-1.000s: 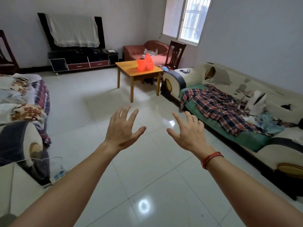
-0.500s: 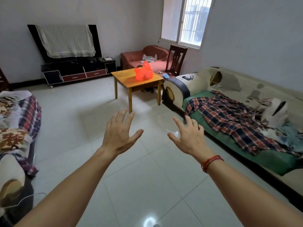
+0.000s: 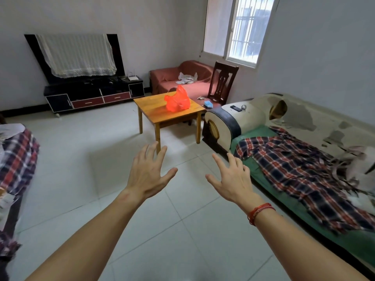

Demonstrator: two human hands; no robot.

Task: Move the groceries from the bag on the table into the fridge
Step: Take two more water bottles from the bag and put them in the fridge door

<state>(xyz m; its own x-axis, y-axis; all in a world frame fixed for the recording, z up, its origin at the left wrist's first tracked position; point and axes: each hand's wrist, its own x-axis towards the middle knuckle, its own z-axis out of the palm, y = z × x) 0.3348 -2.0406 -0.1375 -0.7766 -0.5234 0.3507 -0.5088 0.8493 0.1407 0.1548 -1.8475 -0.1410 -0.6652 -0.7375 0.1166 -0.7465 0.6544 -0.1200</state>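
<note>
— Reaching out over the pale tiled floor, both bare arms stretched toward twelve o'clock. Left hand?

— Wide open: fingers straight and fanned, thumb out toward three o'clock, back of the hand up, holding nothing.

— And the right hand?

— Much the same: spread flat, thumb pointing to nine o'clock, gripping nothing, touching nothing. Red cord bracelet round the wrist, at five o'clock from the knuckles.

— Any sight of the groceries?

— Only of the bag: orange-red plastic, bunched up to a peak, sitting on the wooden table, toward its far right side. Up at twelve o'clock from the hands, well apart from both. Contents not to be made out through the plastic.

— Around the table?

— Dark wooden chair just behind, at two o'clock from the bag; reddish small sofa at twelve; black TV stand off at nine, with a lace-draped screen above. Cream sofa just beside the table's right edge, at three o'clock, a dark phone lying on its rounded arm, a plaid blanket spread along the green seat. Barred window high at one o'clock.
</note>
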